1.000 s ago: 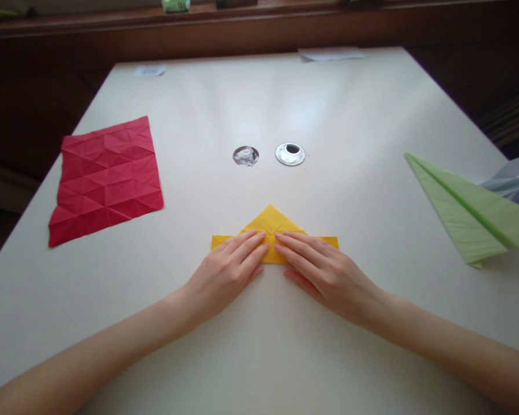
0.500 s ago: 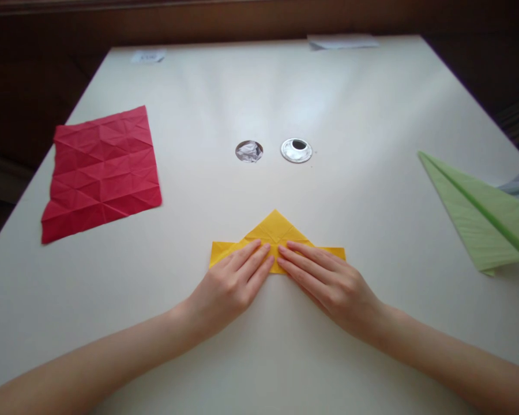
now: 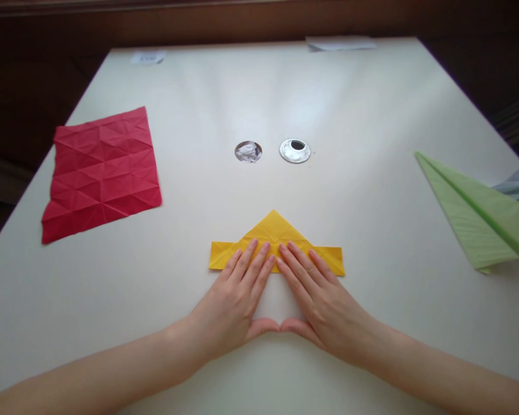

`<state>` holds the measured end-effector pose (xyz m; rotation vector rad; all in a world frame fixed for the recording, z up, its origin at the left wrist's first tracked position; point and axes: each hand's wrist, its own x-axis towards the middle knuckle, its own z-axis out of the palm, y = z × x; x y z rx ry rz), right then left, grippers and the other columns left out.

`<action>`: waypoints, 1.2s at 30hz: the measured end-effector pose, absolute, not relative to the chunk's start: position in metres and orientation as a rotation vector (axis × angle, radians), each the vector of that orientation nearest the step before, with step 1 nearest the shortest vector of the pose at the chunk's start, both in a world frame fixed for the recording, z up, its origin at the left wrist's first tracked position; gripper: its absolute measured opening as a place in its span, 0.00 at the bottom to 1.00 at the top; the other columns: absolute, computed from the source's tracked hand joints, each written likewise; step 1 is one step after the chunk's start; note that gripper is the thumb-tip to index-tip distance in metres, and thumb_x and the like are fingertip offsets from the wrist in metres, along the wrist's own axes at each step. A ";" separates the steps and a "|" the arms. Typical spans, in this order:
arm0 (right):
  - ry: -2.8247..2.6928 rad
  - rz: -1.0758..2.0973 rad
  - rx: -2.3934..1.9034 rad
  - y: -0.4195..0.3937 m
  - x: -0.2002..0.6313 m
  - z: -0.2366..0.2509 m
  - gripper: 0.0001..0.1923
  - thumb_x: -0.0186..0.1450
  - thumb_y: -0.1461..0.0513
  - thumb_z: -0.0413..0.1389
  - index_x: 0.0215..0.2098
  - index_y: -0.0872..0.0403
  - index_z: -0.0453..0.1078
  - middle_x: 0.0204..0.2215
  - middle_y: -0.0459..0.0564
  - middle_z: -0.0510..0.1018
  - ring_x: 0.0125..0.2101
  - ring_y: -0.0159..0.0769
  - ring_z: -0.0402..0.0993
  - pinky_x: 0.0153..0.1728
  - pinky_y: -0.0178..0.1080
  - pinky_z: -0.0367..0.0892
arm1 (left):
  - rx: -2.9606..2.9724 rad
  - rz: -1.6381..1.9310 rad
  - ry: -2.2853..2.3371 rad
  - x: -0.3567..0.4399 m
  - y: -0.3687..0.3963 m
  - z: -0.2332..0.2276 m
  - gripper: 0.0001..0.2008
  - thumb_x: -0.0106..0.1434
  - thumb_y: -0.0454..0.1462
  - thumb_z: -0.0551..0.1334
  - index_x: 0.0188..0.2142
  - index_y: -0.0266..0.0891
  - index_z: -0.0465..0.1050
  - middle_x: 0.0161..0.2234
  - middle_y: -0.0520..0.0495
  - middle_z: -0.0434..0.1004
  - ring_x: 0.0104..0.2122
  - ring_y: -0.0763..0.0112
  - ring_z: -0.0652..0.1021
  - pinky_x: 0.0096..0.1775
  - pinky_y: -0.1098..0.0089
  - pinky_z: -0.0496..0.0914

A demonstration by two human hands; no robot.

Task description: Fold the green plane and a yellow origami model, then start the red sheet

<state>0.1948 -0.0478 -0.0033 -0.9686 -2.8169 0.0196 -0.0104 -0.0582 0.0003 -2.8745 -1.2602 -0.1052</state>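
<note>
The yellow paper lies on the table in front of you, peak pointing away. Your left hand and right hand rest on its lower part, fingers straight and slightly spread, pinching nothing, thumbs off the paper. Press evenly with both, smoothing outward from the centre so the creases lie flat. How firmly you're pressing is hard to tell.

My slim forearms are bare as far as they show, narrowing smoothly to bare wrists, and my ungloved left hand and right hand have slender fingers.
</note>
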 end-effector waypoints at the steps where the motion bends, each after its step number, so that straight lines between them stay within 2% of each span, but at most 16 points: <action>1: -2.833 0.032 -0.983 -0.049 0.196 -0.004 0.43 0.62 0.43 0.44 0.60 0.70 0.52 0.61 0.66 0.54 0.62 0.55 0.48 0.54 0.56 0.60 | -2.889 -0.111 -1.277 -0.012 -0.059 0.000 0.42 0.60 0.59 0.43 0.61 0.27 0.51 0.62 0.34 0.50 0.62 0.48 0.53 0.58 0.56 0.55; 7: -2.802 0.054 -1.163 -0.058 0.211 -0.006 0.48 0.60 0.39 0.42 0.62 0.70 0.48 0.62 0.68 0.50 0.63 0.54 0.40 0.56 0.53 0.56 | -2.857 -0.092 -1.436 -0.025 -0.068 -0.001 0.44 0.58 0.60 0.45 0.62 0.28 0.50 0.63 0.31 0.47 0.62 0.42 0.50 0.56 0.50 0.55; 16: -2.724 -0.010 -1.311 -0.062 0.230 -0.012 0.47 0.61 0.42 0.44 0.64 0.68 0.39 0.62 0.69 0.49 0.64 0.53 0.40 0.57 0.53 0.55 | -2.804 -0.117 -1.526 -0.032 -0.071 -0.005 0.40 0.60 0.56 0.50 0.62 0.31 0.48 0.64 0.30 0.45 0.63 0.43 0.48 0.56 0.49 0.57; 20: -2.744 0.007 -1.285 -0.066 0.236 -0.011 0.44 0.62 0.44 0.45 0.64 0.67 0.42 0.63 0.67 0.50 0.63 0.51 0.41 0.57 0.53 0.55 | -2.797 -0.156 -1.467 -0.033 -0.078 0.000 0.37 0.61 0.54 0.52 0.61 0.31 0.52 0.62 0.29 0.50 0.61 0.44 0.54 0.54 0.50 0.61; 23: -2.752 0.040 -1.174 -0.080 0.245 -0.006 0.40 0.63 0.47 0.48 0.63 0.65 0.46 0.62 0.65 0.54 0.63 0.50 0.45 0.56 0.53 0.57 | -2.821 -0.243 -1.390 -0.036 -0.097 0.010 0.28 0.61 0.50 0.55 0.55 0.34 0.62 0.57 0.31 0.61 0.57 0.47 0.63 0.51 0.52 0.65; 25: -2.730 0.130 -1.121 -0.092 0.250 0.002 0.33 0.63 0.51 0.50 0.60 0.62 0.53 0.60 0.63 0.59 0.61 0.49 0.50 0.55 0.53 0.58 | -2.837 -0.365 -1.409 -0.037 -0.111 0.018 0.19 0.62 0.46 0.55 0.47 0.35 0.70 0.51 0.34 0.69 0.52 0.53 0.70 0.50 0.54 0.66; 27: -2.626 0.278 -1.136 -0.101 0.251 0.013 0.22 0.64 0.56 0.50 0.53 0.57 0.61 0.57 0.60 0.63 0.59 0.45 0.55 0.53 0.49 0.62 | -2.855 -0.471 -1.410 -0.034 -0.120 0.025 0.14 0.63 0.42 0.55 0.42 0.34 0.71 0.49 0.36 0.71 0.51 0.56 0.70 0.51 0.56 0.66; 29: -2.489 0.333 -1.133 -0.102 0.246 0.024 0.16 0.64 0.61 0.50 0.50 0.57 0.62 0.55 0.59 0.65 0.57 0.43 0.57 0.52 0.47 0.63 | -2.930 -0.496 -1.294 -0.026 -0.120 0.027 0.17 0.64 0.41 0.54 0.48 0.32 0.68 0.54 0.36 0.67 0.56 0.56 0.65 0.53 0.59 0.65; 32: -2.411 0.335 -0.996 -0.093 0.230 0.030 0.20 0.63 0.69 0.48 0.55 0.57 0.58 0.55 0.59 0.65 0.58 0.42 0.57 0.54 0.48 0.61 | -3.087 -0.405 -1.040 -0.009 -0.105 0.021 0.24 0.66 0.42 0.51 0.57 0.30 0.57 0.60 0.38 0.58 0.61 0.58 0.56 0.58 0.58 0.58; 34: -2.430 0.354 -0.904 -0.084 0.217 0.024 0.24 0.64 0.68 0.47 0.59 0.56 0.54 0.56 0.58 0.63 0.59 0.41 0.54 0.56 0.48 0.59 | -3.133 -0.348 -1.082 0.002 -0.093 0.012 0.28 0.66 0.46 0.49 0.60 0.31 0.53 0.62 0.39 0.54 0.63 0.58 0.52 0.60 0.57 0.54; 36: -2.534 0.371 -0.821 -0.079 0.205 0.014 0.29 0.66 0.58 0.47 0.62 0.60 0.47 0.59 0.61 0.59 0.62 0.43 0.48 0.57 0.49 0.57 | -3.180 -0.331 -1.114 0.011 -0.083 0.001 0.31 0.65 0.50 0.47 0.60 0.31 0.53 0.61 0.40 0.56 0.63 0.59 0.52 0.61 0.58 0.50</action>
